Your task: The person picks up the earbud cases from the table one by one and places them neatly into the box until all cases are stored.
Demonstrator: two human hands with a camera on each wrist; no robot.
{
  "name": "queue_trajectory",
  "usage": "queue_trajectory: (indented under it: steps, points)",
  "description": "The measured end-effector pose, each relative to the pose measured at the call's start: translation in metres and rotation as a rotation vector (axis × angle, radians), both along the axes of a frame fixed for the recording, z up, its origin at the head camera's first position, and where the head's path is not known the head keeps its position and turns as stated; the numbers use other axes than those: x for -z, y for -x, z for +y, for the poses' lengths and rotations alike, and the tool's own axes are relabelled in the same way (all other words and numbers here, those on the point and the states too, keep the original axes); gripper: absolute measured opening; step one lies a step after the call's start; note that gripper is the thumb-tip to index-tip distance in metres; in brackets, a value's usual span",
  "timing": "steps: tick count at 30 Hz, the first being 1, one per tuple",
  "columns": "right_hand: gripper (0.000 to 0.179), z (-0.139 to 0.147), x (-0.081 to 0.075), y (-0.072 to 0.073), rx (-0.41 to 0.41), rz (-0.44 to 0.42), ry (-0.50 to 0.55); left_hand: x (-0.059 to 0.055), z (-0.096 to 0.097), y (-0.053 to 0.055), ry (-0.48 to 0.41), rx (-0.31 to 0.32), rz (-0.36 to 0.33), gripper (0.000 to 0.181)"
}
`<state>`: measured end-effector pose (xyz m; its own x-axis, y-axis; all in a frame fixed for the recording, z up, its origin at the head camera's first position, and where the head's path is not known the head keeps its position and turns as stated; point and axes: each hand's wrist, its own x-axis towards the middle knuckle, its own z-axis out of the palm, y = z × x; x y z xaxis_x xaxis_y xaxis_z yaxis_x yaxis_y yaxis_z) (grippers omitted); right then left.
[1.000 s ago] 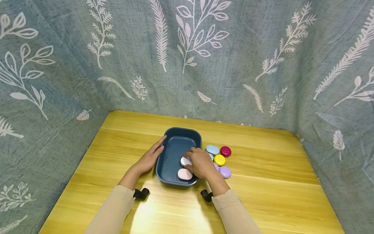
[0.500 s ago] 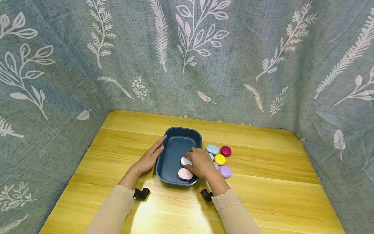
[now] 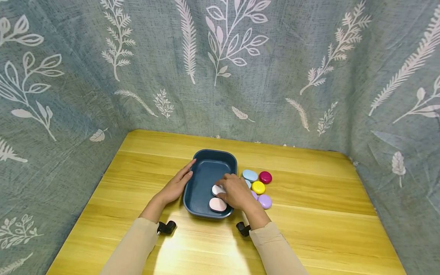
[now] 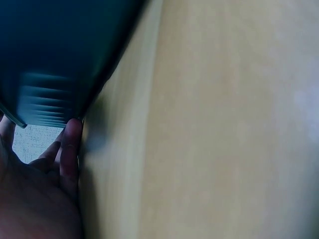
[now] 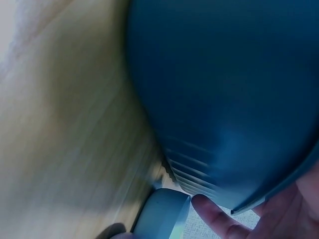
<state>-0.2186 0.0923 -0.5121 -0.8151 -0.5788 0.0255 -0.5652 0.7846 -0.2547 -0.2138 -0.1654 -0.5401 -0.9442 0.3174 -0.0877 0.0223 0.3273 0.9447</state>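
Observation:
A dark blue rectangular tray (image 3: 206, 168) stands on the table. My left hand (image 3: 175, 188) lies along its left side, fingers extended and touching the outer wall; the left wrist view shows fingertips (image 4: 74, 130) against the ribbed side. My right hand (image 3: 237, 192) reaches over the right rim and pinches a white oval piece (image 3: 217, 190) between thumb and fingers, low inside the tray. Part of that piece is hidden by the hand. Just nearer lies a pale pink oval piece (image 3: 218, 205) on the tray's floor.
Right of the tray lie several smooth rounded pieces: light blue (image 3: 250, 175), dark red (image 3: 265, 177), yellow (image 3: 258, 187) and lilac (image 3: 265, 201). More light blue and lilac ones are partly hidden by my right hand. A patterned curtain (image 3: 192, 103) encloses the wooden table (image 3: 316, 206).

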Motion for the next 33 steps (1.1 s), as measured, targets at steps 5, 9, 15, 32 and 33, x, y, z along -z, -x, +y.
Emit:
queue_trajectory:
  steps: [5,9,15,32,33]
  points:
    - [0.032,0.001,-0.001,0.0,-0.006,-0.006,0.003,0.016,-0.001,0.006,-0.003,-0.015,0.007,0.048]
    - [0.032,0.001,-0.001,0.0,-0.012,-0.005,0.001,0.025,-0.002,0.009,0.007,-0.02,0.024,0.048]
    - [0.032,0.001,-0.002,-0.001,-0.016,-0.01,-0.002,0.027,-0.003,0.01,0.008,-0.017,0.028,0.049]
    - [0.036,0.007,-0.006,-0.002,-0.009,-0.001,0.034,0.024,-0.001,0.008,0.012,-0.014,0.038,0.05]
    - [0.036,0.007,-0.007,-0.002,-0.008,0.001,0.042,0.025,-0.001,0.008,0.012,-0.015,0.038,0.05]
